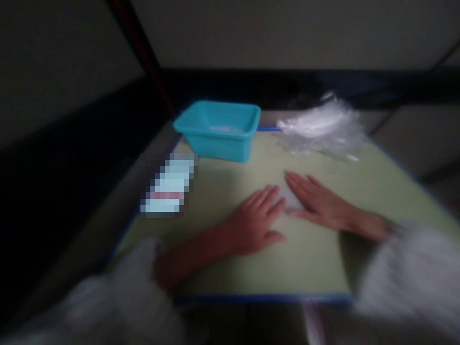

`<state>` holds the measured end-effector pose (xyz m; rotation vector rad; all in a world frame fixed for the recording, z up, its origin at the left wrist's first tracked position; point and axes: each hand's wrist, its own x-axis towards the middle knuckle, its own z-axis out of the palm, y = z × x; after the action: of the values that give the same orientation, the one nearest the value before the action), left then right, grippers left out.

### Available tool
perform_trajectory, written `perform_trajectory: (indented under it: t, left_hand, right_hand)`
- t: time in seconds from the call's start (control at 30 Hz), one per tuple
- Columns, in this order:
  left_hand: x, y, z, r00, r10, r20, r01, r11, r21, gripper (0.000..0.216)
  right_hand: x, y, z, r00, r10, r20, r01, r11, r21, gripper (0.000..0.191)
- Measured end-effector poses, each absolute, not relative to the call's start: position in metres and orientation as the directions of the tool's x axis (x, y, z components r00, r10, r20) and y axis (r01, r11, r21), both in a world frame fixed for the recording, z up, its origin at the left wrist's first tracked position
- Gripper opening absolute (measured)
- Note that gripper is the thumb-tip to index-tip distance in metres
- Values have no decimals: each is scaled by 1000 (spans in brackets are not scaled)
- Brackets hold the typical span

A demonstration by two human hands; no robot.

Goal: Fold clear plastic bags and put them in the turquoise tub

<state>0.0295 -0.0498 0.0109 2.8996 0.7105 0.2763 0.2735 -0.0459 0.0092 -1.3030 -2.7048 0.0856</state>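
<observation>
My left hand [256, 220] lies flat on the pale green table top [309, 268], fingers stretched out and pointing to the upper right. My right hand [316, 199] lies flat too, fingers pointing to the upper left. Between and under the fingertips of both hands sits a small pale see-through sheet [289, 199], too blurred to name. Both wrists come out of fluffy white sleeves. The whole picture is blurred and dim.
A turquoise plastic tub [219, 129] stands at the back left of the table. A heap of clear plastic bags [321, 127] lies at the back right. A pixelated card [168, 184] rests at the left edge. The table has a blue rim.
</observation>
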Motion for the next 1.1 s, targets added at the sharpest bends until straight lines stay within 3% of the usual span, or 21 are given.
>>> perform_trajectory:
  t: [0.1,0.2,0.3,0.43,0.73,0.87,1.1]
  left_hand:
    - [28,-49,9,869,475,140,448,-874,185,72]
    - [26,-48,11,874,458,160,425,-882,203,69]
    - [23,-47,16,899,393,193,349,-910,225,53]
    - [22,-46,24,921,329,209,278,-930,240,31]
    - [11,-31,33,899,331,287,303,-943,139,19]
    - [1,-19,35,876,361,321,353,-932,85,20]
    - [4,-25,30,823,428,373,433,-898,77,26]
  right_hand:
    - [280,-39,10,-579,808,112,787,589,-181,77]
    - [285,-30,15,-520,841,148,772,537,-341,64]
    - [287,-24,18,-478,852,213,711,518,-476,53]
    - [285,-21,19,-459,850,258,673,522,-523,46]
    - [287,-28,31,-357,903,240,655,425,-625,39]
    - [287,-33,35,-385,903,192,658,415,-629,37]
    - [282,-42,44,-550,772,318,625,633,-457,21]
